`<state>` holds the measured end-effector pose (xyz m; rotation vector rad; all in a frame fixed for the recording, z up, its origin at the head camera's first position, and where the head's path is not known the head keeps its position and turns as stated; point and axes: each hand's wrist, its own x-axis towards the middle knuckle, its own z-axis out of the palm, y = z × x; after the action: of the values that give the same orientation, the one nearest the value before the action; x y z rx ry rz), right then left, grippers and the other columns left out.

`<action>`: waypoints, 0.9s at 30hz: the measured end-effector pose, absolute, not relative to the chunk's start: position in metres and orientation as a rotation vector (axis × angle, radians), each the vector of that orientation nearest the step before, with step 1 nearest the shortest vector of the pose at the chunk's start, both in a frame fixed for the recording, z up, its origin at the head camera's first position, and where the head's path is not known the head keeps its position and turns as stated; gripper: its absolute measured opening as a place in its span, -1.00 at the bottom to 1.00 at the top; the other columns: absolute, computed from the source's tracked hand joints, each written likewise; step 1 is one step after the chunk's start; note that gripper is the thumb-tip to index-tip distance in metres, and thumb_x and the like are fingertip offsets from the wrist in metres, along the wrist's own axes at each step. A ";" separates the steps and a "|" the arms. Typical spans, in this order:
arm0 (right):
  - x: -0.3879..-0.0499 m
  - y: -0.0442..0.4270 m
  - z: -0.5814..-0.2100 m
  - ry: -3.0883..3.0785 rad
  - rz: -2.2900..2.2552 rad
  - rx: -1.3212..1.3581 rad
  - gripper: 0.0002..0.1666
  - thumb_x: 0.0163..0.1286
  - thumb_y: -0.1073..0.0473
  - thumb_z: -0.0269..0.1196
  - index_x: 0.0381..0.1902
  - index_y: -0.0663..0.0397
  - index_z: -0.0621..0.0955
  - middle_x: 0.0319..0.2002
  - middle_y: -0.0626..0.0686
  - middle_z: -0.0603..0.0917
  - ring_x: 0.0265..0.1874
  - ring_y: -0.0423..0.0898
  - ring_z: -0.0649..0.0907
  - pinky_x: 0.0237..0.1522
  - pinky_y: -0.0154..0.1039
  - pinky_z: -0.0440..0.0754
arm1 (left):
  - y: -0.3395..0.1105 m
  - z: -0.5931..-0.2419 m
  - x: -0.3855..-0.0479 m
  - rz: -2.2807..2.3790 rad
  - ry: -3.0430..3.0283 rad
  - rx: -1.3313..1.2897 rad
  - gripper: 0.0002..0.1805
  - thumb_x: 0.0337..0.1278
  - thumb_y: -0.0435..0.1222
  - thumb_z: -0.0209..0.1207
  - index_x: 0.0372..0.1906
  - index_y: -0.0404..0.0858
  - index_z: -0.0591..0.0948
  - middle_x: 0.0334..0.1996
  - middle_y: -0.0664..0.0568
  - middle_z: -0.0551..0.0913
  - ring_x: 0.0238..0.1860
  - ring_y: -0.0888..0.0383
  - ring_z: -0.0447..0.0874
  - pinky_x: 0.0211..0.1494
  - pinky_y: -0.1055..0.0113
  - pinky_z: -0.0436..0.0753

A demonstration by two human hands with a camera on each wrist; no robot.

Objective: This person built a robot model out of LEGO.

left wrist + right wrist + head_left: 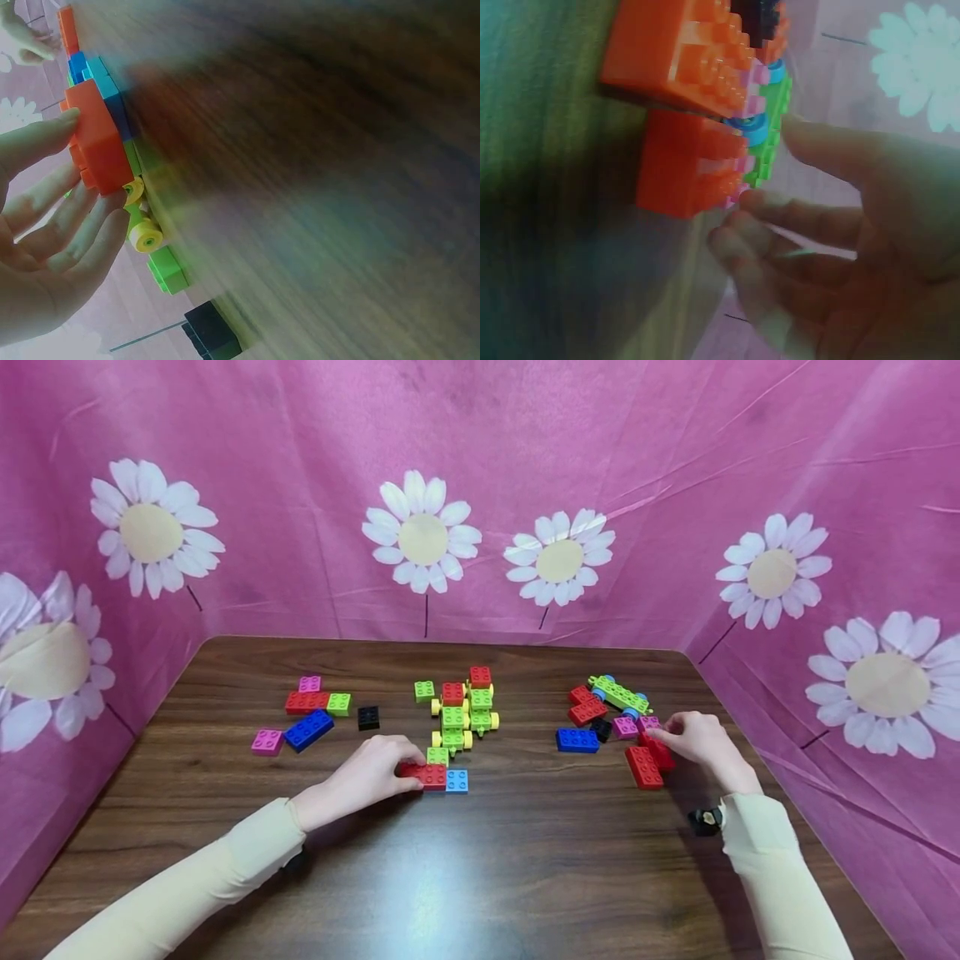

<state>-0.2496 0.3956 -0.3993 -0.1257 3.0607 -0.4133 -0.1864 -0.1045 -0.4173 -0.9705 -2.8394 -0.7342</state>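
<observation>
In the head view my left hand (382, 768) pinches a red brick (433, 777) between thumb and fingers. A light blue brick (457, 781) adjoins its right end, and a lime brick (437, 756) is just behind. The left wrist view shows the thumb on one side of the red brick (101, 139) and fingertips at its end. My right hand (701, 739) is at the right-hand pile, fingers loosely bent, beside a red brick (660, 752) and a pink brick (648, 723). No brick shows between its fingers in the right wrist view; whether they touch one is unclear.
Lime wheeled bases with yellow wheels (453, 718) stand mid-table, carrying red bricks. At right lie a lime base with blue wheels (618, 695), a blue brick (577, 741) and another red brick (644, 767). Leftward are a blue brick (309, 730) and a black brick (368, 718).
</observation>
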 end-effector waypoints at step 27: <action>-0.245 0.404 -0.390 3.020 -0.375 -0.173 -0.50 0.12 0.17 0.44 -0.09 0.48 0.62 -0.21 0.39 0.70 -0.41 0.05 0.61 -0.32 0.01 0.64 | -0.106 -0.422 -0.188 -0.752 -2.825 -0.976 -0.78 0.00 -0.23 0.45 -0.25 -0.25 0.74 -0.31 0.03 0.76 -0.25 0.16 0.70 -0.09 0.22 0.69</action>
<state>-0.2449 0.4040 -0.3898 -0.1726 3.0197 -0.3746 -0.1882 -0.1058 -0.4221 -0.9761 -2.8249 -0.7522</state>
